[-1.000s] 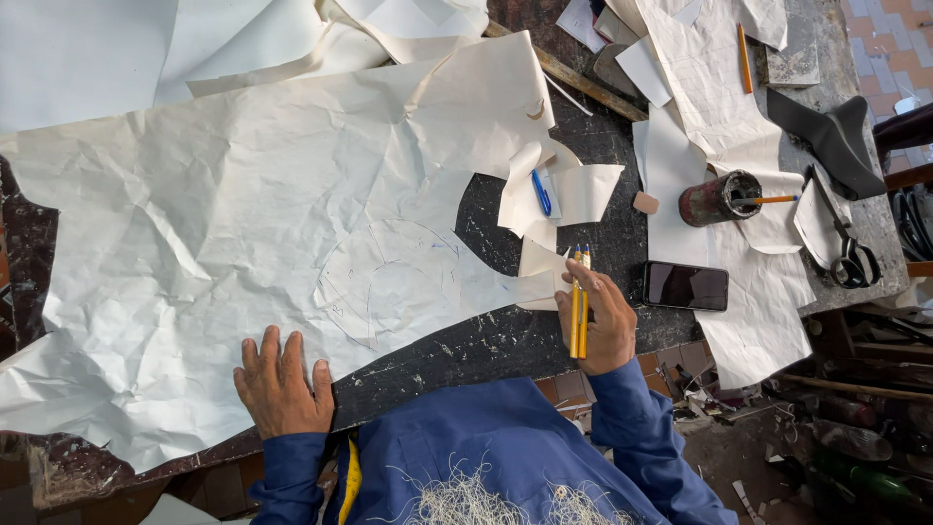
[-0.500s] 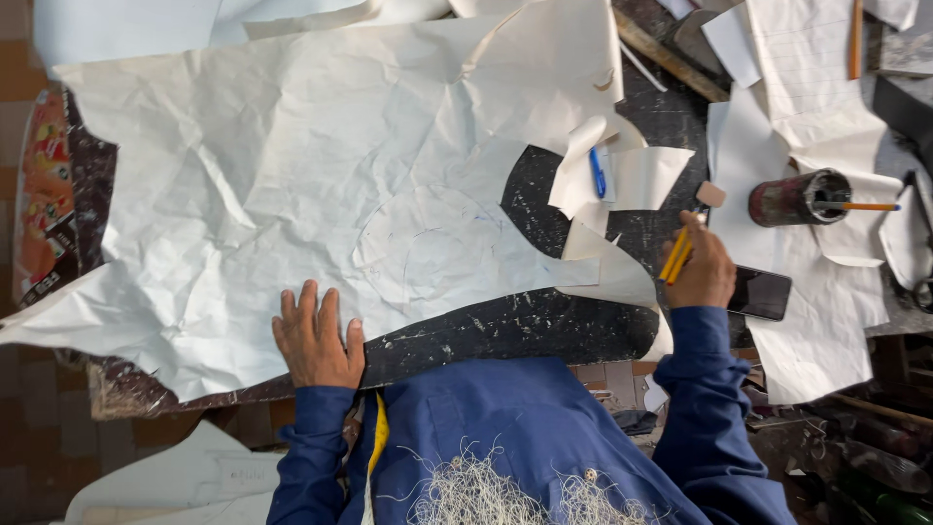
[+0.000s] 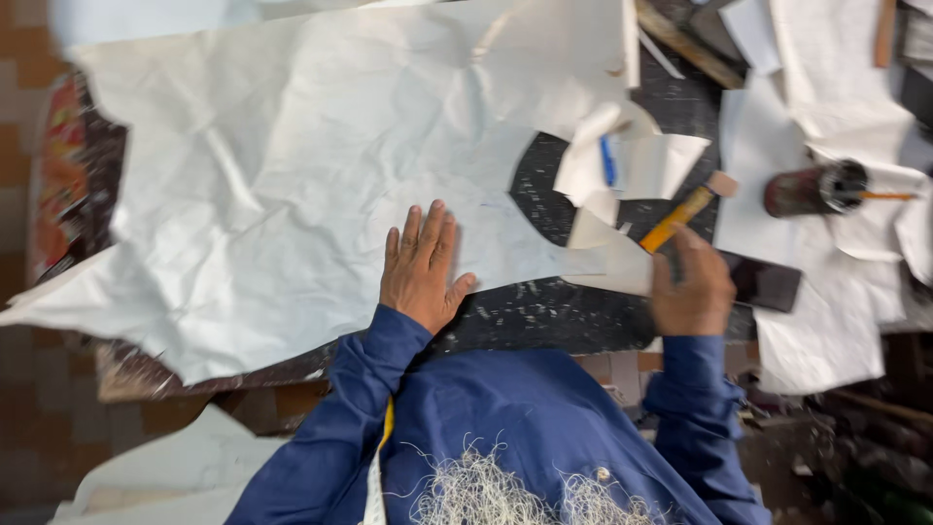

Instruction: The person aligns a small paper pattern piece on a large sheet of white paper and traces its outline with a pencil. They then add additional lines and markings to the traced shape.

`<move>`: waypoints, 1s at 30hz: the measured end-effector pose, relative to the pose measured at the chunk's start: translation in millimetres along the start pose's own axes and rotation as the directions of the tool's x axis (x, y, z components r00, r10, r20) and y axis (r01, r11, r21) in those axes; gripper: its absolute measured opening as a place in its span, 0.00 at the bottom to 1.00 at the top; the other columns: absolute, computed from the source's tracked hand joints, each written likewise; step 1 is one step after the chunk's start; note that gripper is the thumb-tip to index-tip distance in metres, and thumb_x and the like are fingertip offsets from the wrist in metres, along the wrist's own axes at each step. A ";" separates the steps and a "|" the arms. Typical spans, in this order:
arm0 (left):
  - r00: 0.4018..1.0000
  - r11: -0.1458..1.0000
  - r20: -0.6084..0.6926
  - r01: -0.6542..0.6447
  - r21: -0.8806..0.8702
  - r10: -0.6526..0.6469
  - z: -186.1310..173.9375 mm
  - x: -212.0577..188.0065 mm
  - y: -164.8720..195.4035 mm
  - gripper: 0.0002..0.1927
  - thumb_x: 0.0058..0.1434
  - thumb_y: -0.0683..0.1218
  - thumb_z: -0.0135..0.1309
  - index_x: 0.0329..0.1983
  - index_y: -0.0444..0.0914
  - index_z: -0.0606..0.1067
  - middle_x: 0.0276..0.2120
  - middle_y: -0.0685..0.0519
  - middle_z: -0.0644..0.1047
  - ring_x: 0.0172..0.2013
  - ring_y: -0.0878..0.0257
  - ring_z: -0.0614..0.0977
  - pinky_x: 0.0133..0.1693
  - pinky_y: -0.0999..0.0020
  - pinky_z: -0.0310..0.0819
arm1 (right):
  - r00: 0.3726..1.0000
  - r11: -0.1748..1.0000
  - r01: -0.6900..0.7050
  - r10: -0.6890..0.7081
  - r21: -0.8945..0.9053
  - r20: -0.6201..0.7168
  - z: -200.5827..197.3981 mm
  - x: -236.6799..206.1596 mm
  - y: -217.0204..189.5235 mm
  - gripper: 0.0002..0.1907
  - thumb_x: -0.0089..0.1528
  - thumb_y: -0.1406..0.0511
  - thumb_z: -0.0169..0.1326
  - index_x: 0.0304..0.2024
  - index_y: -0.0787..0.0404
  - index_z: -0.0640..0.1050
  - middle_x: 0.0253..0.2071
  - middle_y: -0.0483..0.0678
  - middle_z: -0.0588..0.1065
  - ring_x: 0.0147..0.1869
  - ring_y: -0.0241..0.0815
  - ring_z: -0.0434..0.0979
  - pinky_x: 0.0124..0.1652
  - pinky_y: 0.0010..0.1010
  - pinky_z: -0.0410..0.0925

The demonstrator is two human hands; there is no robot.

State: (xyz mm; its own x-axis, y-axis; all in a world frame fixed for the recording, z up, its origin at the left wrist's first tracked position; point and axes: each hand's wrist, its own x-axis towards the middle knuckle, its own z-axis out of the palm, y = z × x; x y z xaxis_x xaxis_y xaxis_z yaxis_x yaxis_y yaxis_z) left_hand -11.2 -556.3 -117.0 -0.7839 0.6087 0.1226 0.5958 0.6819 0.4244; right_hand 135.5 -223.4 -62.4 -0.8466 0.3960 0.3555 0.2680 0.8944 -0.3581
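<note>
Crumpled white paper (image 3: 321,185), one large creased sheet, covers most of the dark speckled tabletop (image 3: 554,316). Its long axis runs left to right across the view, from a ragged point hanging past the tabletop's left edge to a curved cut edge on the right, where the dark surface shows through as an arc. The near edge of the sheet runs slantwise toward the person, dropping lower on the left.

Left hand (image 3: 420,269) lies flat on the sheet near its lower right part, fingers spread and pointing away from the body, palm pressing the paper down. Right hand (image 3: 692,290) is closed around a yellow ruler-like stick (image 3: 678,220), which tilts up and to the right, its far end near a small tan block (image 3: 723,183). The lower end of the stick is hidden in the grip.

Just beside the right hand lies a dark flat phone (image 3: 768,280) on more white sheets. Folded white scraps with a blue pen (image 3: 606,160) sit between the big sheet and the stick. Farther right a dark reddish can (image 3: 812,190) lies on its side, an orange pencil (image 3: 886,195) sticking out.

Open dark tabletop shows only in a narrow band between the two hands and around the arc; the right side is crowded with paper. Blue sleeves fill the lower foreground.
</note>
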 end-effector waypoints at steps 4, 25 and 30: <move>0.989 0.995 0.118 -0.097 0.036 0.092 30.5 41.3 24.3 0.46 0.65 0.72 0.40 0.78 0.44 0.53 0.79 0.53 0.45 0.77 0.45 0.44 0.72 0.38 0.36 | 1.000 0.998 -0.007 0.007 0.070 0.001 -1.9 -8.6 -17.7 0.21 0.60 0.69 0.62 0.56 0.61 0.78 0.53 0.54 0.79 0.58 0.54 0.78 0.57 0.41 0.71; 0.907 0.961 -0.320 0.242 -0.134 -0.273 -44.4 -15.5 -99.3 0.16 0.66 0.45 0.56 0.56 0.36 0.79 0.68 0.42 0.69 0.69 0.40 0.66 0.67 0.47 0.62 | 0.951 0.948 0.235 -0.178 -0.215 0.254 23.1 49.7 83.9 0.18 0.64 0.73 0.55 0.51 0.49 0.84 0.50 0.46 0.73 0.60 0.51 0.74 0.56 0.43 0.72; 0.809 0.900 -0.398 0.412 -0.141 -0.433 -55.7 -84.1 -123.7 0.14 0.66 0.44 0.56 0.53 0.37 0.80 0.68 0.44 0.69 0.71 0.39 0.63 0.67 0.46 0.61 | 0.968 0.921 0.246 -0.247 -0.301 0.036 11.1 68.0 71.2 0.08 0.68 0.68 0.61 0.45 0.65 0.76 0.54 0.55 0.75 0.58 0.52 0.78 0.58 0.40 0.73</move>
State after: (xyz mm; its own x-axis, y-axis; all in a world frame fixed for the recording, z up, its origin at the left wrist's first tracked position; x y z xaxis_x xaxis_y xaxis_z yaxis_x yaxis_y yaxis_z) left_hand -28.8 -714.4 -129.8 -0.9614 0.0355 0.2727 0.1884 0.8073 0.5592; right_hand 91.9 -135.0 -73.4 -0.9027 0.1552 0.4013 0.1769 0.9841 0.0173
